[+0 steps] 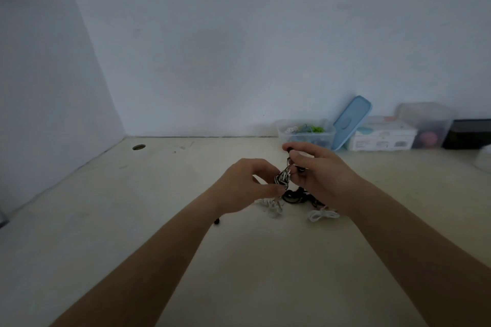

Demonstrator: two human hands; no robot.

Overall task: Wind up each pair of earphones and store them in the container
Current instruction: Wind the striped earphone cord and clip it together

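Both hands hold a black-and-white pair of earphones [283, 177] above the desk. My left hand [247, 186] pinches the wound bundle of cord. My right hand [318, 175] grips the upper end, with a dark earbud between thumb and forefinger. Under the hands lie a black pair [293, 197], a white pair [269, 206] and another white coiled pair [322, 214] on the desk. The clear open container [304, 133] stands at the back by the wall, with green and white earphones inside. Its blue lid [350, 122] leans against it.
Right of the lid stand a white box [382, 138], a clear box [427, 125] with a pink thing inside and a black box [469, 134]. A cable hole [139, 147] is in the desk at the back left. Walls close off the left and the back.
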